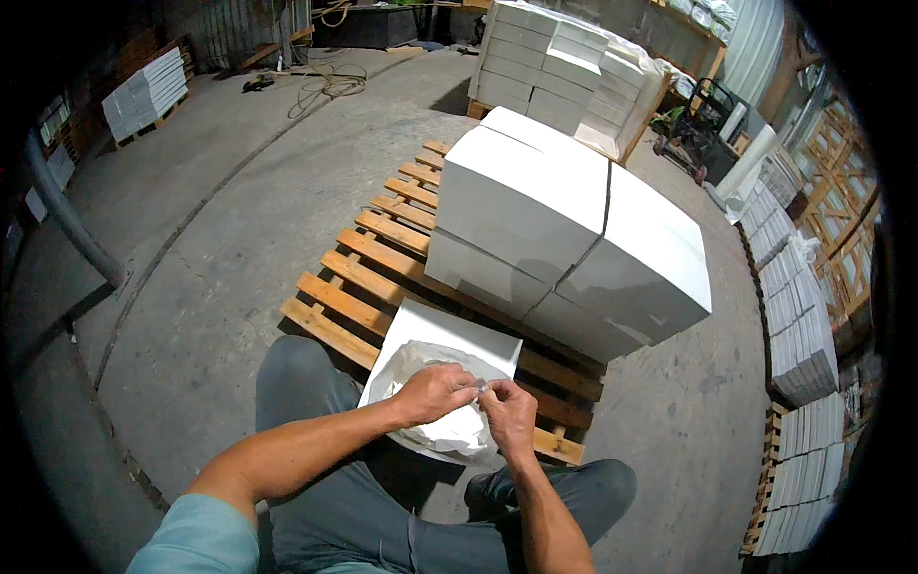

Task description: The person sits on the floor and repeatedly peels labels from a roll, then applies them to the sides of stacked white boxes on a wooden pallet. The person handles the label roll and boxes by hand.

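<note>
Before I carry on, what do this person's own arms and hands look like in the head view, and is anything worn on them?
The left hand and right hand are bare, with no gloves. No watch or band shows on either wrist; rings are too small to tell. A pale blue-green sleeve ends near the left elbow. No right sleeve shows.

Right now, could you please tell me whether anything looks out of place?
Mildly, yes: a cord or hose lies in loose, untidy loops on the floor beyond the pallet, toward the upper left, where someone might trip. A dark object, possibly a tool, lies nearby.
</note>
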The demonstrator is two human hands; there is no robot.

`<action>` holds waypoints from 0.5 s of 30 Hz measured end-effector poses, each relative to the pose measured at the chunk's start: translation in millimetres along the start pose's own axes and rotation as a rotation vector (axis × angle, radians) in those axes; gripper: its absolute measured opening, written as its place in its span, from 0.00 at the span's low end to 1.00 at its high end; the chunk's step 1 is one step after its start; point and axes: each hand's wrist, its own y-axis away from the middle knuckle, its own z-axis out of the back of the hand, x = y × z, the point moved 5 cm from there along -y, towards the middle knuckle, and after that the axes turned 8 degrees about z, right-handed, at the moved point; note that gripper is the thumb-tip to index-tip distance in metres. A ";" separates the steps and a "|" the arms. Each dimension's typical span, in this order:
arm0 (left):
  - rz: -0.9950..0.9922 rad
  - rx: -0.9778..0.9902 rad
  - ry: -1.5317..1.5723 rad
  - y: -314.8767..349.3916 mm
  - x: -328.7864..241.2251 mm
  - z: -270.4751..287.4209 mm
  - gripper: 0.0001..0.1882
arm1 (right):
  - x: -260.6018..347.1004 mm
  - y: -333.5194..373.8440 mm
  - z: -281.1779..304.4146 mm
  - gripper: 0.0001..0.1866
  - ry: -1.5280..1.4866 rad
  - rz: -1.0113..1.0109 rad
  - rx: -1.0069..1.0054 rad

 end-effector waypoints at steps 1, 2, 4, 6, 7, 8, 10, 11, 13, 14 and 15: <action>0.047 0.035 0.038 -1.4 2.9 -0.5 0.14 | -2.1 -0.2 -0.5 0.12 -0.037 -0.016 0.018; 0.094 0.068 0.075 -2.7 5.6 -0.9 0.14 | -4.0 -0.3 -0.8 0.12 -0.074 -0.033 0.035; 0.268 0.168 0.258 -5.7 15.1 -1.0 0.14 | -8.7 -1.8 -1.7 0.11 -0.228 -0.078 0.075; 0.463 0.246 0.556 -4.5 21.7 -2.9 0.15 | -8.0 -2.1 -0.3 0.10 -0.379 -0.102 0.088; 0.512 0.262 0.655 -2.8 22.1 -3.1 0.15 | -3.2 -0.7 1.6 0.09 -0.398 -0.094 0.069; 0.563 0.273 0.755 -1.1 22.8 -2.7 0.15 | 1.8 0.3 2.9 0.09 -0.416 -0.085 0.051; 0.632 0.270 0.867 1.1 25.1 -2.1 0.16 | 9.6 1.9 5.3 0.08 -0.416 -0.059 0.011; 0.633 0.265 0.861 0.9 26.1 -2.0 0.16 | 9.9 2.1 5.4 0.08 -0.370 -0.021 -0.002; 0.616 0.259 0.830 -0.1 27.8 -2.7 0.17 | 9.4 3.0 4.5 0.09 -0.246 0.071 -0.023; 0.582 0.250 0.777 -1.4 28.3 -3.3 0.18 | 8.8 3.7 3.8 0.09 -0.191 0.108 -0.028; 0.548 0.238 0.725 -2.5 29.0 -3.6 0.18 | 8.9 4.3 2.8 0.10 -0.134 0.145 -0.033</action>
